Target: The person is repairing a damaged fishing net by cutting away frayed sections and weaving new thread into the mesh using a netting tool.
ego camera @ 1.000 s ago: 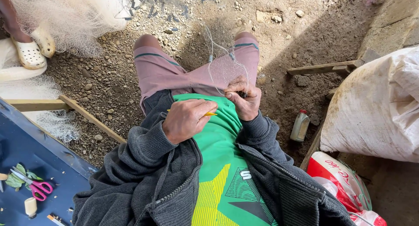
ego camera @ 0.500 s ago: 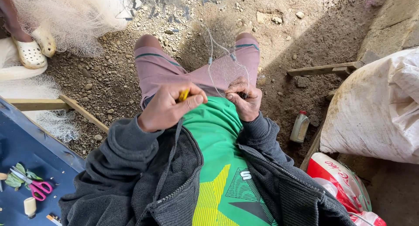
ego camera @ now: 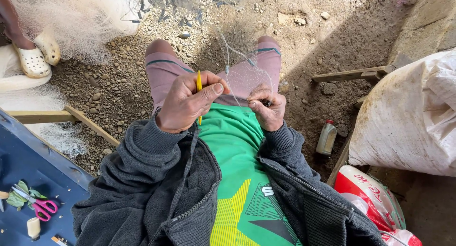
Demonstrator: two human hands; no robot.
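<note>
You are pinching the needle in your left hand; your right hand is gripping the net — be keeping that mesh taut.

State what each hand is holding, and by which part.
The left hand pinches a thin yellow netting needle near its middle, both ends showing. The right hand pinches the fine net's strands between thumb and fingers.

The left hand has been lifted from the green shirt toward the lap, and the yellow netting needle, earlier barely seen, is now held upright beside the thumb, nearer the right hand.
</note>
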